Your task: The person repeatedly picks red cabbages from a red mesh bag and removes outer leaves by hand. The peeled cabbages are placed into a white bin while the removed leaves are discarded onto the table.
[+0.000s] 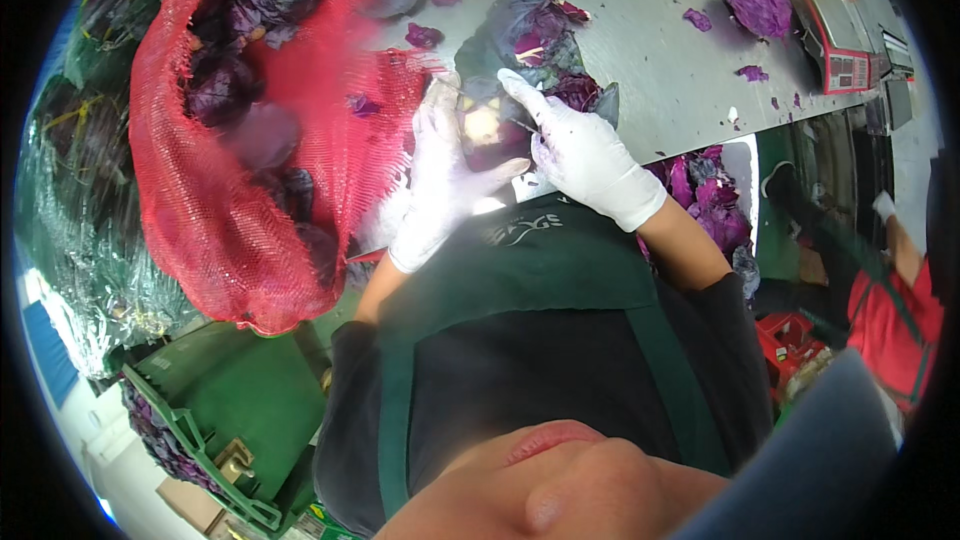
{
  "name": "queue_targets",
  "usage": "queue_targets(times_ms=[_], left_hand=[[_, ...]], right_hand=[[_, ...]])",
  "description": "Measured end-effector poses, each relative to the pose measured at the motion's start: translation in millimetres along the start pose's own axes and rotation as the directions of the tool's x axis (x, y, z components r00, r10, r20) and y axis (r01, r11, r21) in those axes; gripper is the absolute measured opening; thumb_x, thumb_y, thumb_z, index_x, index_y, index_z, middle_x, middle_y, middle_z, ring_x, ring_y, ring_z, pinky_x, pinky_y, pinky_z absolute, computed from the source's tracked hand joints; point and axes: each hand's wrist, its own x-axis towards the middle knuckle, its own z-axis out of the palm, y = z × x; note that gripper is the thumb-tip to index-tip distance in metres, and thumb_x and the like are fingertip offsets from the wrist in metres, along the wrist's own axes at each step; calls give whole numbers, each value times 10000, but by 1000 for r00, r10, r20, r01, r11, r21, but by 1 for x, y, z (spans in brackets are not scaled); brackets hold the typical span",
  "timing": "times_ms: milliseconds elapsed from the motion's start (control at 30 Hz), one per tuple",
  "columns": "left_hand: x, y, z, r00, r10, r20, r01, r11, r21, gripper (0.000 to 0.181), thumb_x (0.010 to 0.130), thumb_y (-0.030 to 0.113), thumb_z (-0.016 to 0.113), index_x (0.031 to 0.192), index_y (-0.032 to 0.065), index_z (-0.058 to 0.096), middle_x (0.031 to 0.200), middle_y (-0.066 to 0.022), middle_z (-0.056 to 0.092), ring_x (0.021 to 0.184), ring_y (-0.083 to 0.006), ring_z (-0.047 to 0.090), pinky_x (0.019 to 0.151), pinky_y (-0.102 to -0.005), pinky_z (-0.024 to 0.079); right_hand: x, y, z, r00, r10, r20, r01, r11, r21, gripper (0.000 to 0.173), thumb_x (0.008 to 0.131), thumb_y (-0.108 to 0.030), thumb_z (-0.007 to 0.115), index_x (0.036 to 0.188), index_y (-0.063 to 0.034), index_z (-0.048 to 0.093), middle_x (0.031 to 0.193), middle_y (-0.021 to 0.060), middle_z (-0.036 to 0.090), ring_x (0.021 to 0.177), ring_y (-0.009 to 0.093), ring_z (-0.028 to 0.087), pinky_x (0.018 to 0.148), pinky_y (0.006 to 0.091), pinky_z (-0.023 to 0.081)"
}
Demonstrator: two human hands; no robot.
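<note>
My gloved left hand [444,157] is spread along the left side of a red cabbage [495,146], whose pale cut stem end faces up. At the cabbage's right side is my gloved right hand [581,154], its fingers curled round what looks like a small knife [523,124]; most of that tool is hidden. Just beyond both hands, dark outer cabbage leaves [525,22] lie heaped on the metal table [645,60]. A red mesh sack [255,240] with several red cabbages [225,86] in it lies open to the left.
Another red cabbage [757,4] sits near a red-edged scale [847,22] at the back right. Below the table edge, a white container [752,172] holds purple leaves. Green bins [247,390] stand lower left. A person in red [885,315] is at the far right.
</note>
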Motion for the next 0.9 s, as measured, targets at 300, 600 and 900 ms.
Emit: queue_targets(times_ms=[300,600,900], left_hand=[[12,17,13,999,40,24,-43,987,153,1123,611,318,935,1479,-62,332,1438,-278,444,1318,-441,439,1111,-499,379],[-13,-56,6,995,-48,-84,-8,822,-569,1028,627,140,900,1493,7,362,1448,-170,476,1321,-277,513,1125,-411,430],[-6,-65,-15,985,-153,-80,52,701,-711,1064,617,150,930,1498,-1,352,1399,-185,517,1304,-281,522,1127,-426,427]], right_hand=[[19,35,27,960,-84,-265,33,981,-193,534,825,-202,707,1317,-76,541,849,184,672,761,373,706,646,469,557],[54,116,-4,828,544,135,-392,389,834,101,817,15,566,912,46,565,553,48,501,382,141,435,371,310,362],[47,40,-7,832,61,-552,-36,998,57,557,896,-5,546,1435,-147,544,976,49,644,861,123,616,819,252,517]])
